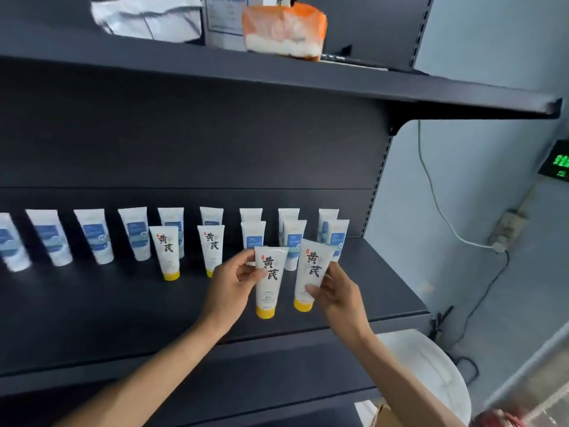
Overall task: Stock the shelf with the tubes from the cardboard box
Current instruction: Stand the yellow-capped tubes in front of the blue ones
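My left hand grips a white tube with a yellow cap, held cap down over the dark shelf. Just to its right, my right hand holds a second yellow-capped tube, tilted slightly right. Two more yellow-capped tubes stand upright on the shelf to the left. Behind them runs a row of several white tubes with blue labels. A corner of the cardboard box peeks in at the bottom edge.
An upper shelf overhangs, carrying an orange-and-white pack and white bags. Right of the rack are a pale wall, a power strip with cables, a green-lit display and a white round object below.
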